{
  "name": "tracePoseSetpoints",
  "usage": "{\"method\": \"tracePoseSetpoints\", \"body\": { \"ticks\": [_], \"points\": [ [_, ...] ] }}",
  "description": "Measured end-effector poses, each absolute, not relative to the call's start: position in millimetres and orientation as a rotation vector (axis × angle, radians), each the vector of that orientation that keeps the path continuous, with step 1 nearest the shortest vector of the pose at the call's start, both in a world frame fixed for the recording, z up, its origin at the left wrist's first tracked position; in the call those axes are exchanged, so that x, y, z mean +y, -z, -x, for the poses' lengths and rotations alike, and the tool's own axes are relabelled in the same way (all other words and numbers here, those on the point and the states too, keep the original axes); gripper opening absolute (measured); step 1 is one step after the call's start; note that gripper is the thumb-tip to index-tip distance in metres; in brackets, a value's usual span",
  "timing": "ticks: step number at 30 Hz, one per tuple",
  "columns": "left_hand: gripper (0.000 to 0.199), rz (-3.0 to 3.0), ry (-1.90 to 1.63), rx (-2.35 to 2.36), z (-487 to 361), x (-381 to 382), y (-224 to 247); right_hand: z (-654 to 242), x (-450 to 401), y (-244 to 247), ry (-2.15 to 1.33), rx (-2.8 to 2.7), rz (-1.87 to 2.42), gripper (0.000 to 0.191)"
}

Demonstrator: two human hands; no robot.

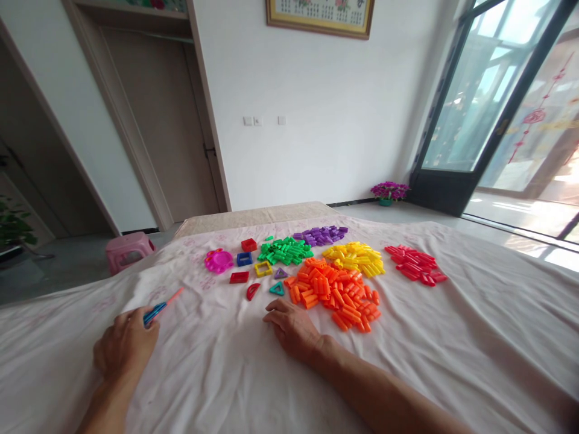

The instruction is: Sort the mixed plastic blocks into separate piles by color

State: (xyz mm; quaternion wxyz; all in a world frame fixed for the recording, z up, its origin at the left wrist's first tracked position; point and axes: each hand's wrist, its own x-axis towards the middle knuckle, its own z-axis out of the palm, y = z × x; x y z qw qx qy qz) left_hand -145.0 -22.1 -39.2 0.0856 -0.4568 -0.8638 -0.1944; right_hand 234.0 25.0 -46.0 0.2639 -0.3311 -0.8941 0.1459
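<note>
In my left hand [126, 343], fingers are wrapped round a slim blue stick-shaped thing [155, 313] with a pinkish-orange end pointing up and right; its exact kind does not show. My right hand [292, 325] rests on the cloth with loosely bent fingers a little apart, and nothing shows in it. Right beside that hand lies a pile of orange plastic tubes [337, 286]. Just beyond its fingertips are a teal triangle [277, 289] and a red half-round piece [253, 292].
Green [284, 251], purple [323, 235], yellow [357, 258] and red [416, 264] piles spread across the cloth-covered table [203, 374]. Left of them lie a blue square frame [245, 259], a yellow frame [263, 269] and a magenta flower-shaped piece [219, 261]. A pink stool [130, 248] stands beyond the left edge.
</note>
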Motion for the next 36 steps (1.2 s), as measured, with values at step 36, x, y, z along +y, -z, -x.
{"method": "tracePoseSetpoints", "body": {
  "ticks": [36],
  "points": [
    [0.027, 2.168, 0.212, -2.003, 12.9, 64.6, 35.7, -232.7, 32.0, 52.4, -0.455, -2.369, 0.860, 0.036]
  ]
}}
